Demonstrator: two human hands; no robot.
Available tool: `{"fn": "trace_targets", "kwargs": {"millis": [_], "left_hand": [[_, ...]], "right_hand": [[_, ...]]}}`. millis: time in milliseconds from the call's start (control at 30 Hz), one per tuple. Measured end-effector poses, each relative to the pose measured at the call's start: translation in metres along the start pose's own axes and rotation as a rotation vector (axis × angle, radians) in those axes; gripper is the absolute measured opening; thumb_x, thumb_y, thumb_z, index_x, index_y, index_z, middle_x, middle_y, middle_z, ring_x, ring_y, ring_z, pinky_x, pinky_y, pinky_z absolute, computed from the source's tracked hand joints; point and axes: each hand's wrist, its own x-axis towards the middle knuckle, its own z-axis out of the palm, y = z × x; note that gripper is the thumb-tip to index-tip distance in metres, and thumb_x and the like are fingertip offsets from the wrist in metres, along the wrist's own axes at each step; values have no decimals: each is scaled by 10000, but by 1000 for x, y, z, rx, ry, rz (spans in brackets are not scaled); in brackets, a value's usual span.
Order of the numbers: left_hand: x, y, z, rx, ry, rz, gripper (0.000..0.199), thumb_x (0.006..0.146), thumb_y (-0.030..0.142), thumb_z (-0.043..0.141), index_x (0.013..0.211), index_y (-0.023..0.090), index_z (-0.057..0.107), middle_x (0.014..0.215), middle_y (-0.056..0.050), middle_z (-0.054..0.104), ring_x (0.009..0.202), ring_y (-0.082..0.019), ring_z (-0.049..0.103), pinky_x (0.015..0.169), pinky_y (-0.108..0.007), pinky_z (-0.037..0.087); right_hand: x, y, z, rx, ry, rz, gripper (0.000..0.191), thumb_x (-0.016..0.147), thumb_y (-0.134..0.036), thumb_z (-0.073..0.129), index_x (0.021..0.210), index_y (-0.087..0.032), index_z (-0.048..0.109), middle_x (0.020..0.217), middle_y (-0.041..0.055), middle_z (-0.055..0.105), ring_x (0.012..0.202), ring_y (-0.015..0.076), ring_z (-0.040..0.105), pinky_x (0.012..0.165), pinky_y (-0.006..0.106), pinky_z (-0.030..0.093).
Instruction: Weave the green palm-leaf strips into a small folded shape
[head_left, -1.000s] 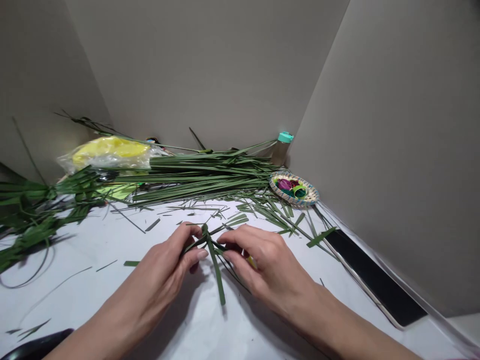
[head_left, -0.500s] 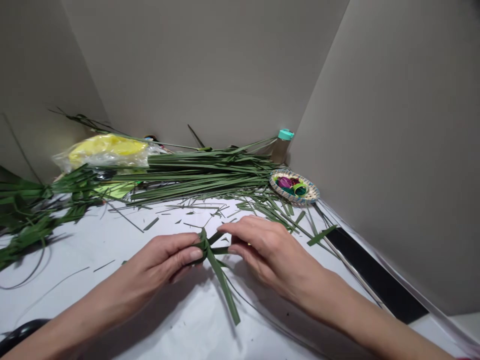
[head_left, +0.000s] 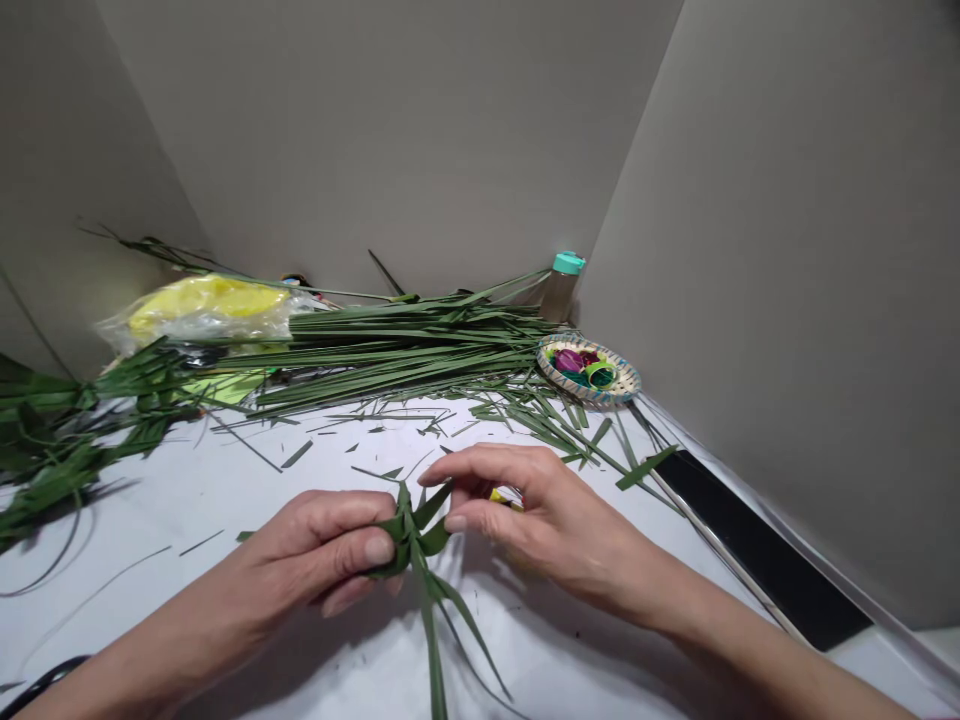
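A folded knot of green leaf strips (head_left: 415,530) is held over the white table (head_left: 225,490), its loose ends trailing down toward me. My left hand (head_left: 330,545) pinches the knot from the left, thumb on top. My right hand (head_left: 525,515) grips one strip end at the knot's right side between thumb and forefinger. Something small and yellow (head_left: 501,495) shows in the right hand's fingers; I cannot tell what it is.
A long bundle of green leaf strips (head_left: 405,345) lies across the back. A plastic bag with yellow contents (head_left: 202,305) sits at back left, a small woven dish (head_left: 589,368) and a teal-capped bottle (head_left: 562,285) at back right. A black flat slab (head_left: 757,545) lies on the right. Leaf scraps (head_left: 390,425) are scattered about.
Both hands have come nearer to me with the leaf knot. The strips are folded tighter, and the long loose end now hangs down toward the frame's bottom.
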Motion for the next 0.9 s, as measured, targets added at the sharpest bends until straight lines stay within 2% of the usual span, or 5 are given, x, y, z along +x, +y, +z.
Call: {"fn": "trace_targets", "kwargs": {"millis": [167,333,433,700,900], "left_hand": [[-6,-4,-1,-87,-119,-42,438,898,600,653,655,236,653,562,64,426,524,-124,357,523,-247,384],[-8,-3,2,-131,14,-40,453,887,636,645,635,265,584,665,33,500,611,-160,421,569,-283,413],[-4,3,6,-91,38,-27,403,895,593,653,672,259,619,618,51,475,572,-152,408,546,-281,389],[-4,11,10,50,49,93,438,943,508,575,589,256,520,549,70,412,527,-141,424,520,-255,385],[-11,6,16,130,188,170,329,931,528,594,715,296,682,709,15,691,712,-203,623,667,-247,519]], "right_hand": [[-5,0,10,23,43,-59,186,957,-164,720,1107,-243,797,964,1,741,885,146,659,811,262,506],[-17,-5,20,-516,245,-371,312,984,-65,517,1163,-76,772,915,129,655,846,239,529,760,394,468],[-19,-7,24,-537,248,-454,347,933,5,504,1205,14,719,911,146,686,795,226,529,735,376,486],[-10,-19,15,-7,100,-83,250,1045,-163,552,1154,-192,776,1050,45,756,972,157,676,870,280,504],[-7,-25,15,-28,60,34,240,970,-248,704,1196,-206,771,1093,25,765,1015,171,688,873,285,506]]}}
